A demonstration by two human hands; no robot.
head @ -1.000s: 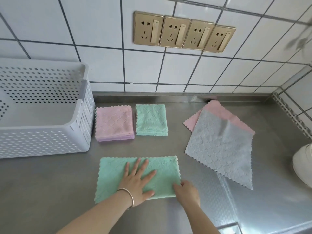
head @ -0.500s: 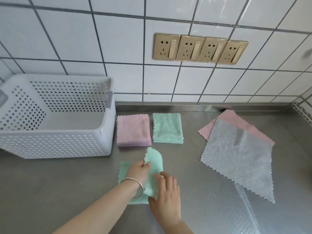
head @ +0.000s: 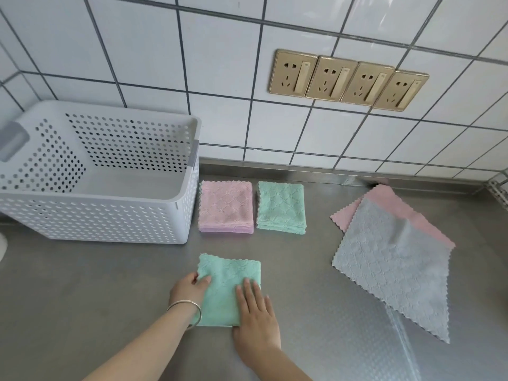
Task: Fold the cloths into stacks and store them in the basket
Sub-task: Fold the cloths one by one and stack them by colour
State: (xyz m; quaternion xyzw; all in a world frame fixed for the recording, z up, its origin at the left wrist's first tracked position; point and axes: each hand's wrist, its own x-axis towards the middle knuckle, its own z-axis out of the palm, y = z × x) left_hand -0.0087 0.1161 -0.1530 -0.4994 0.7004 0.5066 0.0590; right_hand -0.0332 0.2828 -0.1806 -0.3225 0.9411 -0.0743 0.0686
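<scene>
A green cloth [head: 229, 281] lies folded into a square on the steel counter in front of me. My left hand [head: 189, 288] holds its left edge, thumb on top. My right hand [head: 254, 312] presses flat on its right side with straight fingers. Behind it stand a pink folded stack [head: 226, 206] and a green folded stack [head: 281, 207]. The white perforated basket [head: 110, 221] sits at the left with nothing visible inside. To the right, an unfolded grey cloth [head: 390, 265] lies over an unfolded pink cloth [head: 384, 196].
The steel counter [head: 82, 298] meets a white tiled wall with a row of gold sockets [head: 347, 79]. A white rounded object [head: 2, 244] shows at the far left edge.
The green cloth went from a long half-folded strip to a compact square; my right hand brought the right half over to the left and now presses it flat. The view shifted right and closer.
</scene>
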